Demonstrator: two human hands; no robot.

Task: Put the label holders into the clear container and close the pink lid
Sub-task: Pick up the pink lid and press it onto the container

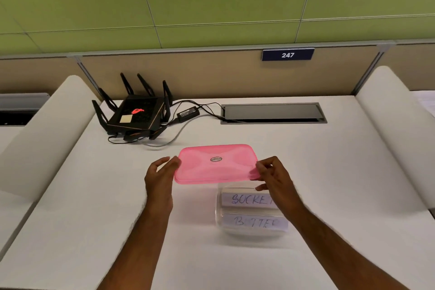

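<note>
Both hands hold one pink lid (217,163) above the white bench (94,195) at the frame's centre. The left hand (160,176) pinches its left edge with loosely curled fingers; the right hand (274,175) pinches the right edge. Below, lower centre, one clear container (249,231) holds two label holders (249,199) (handwritten cards). One black router (136,113) sits upper left.
</note>
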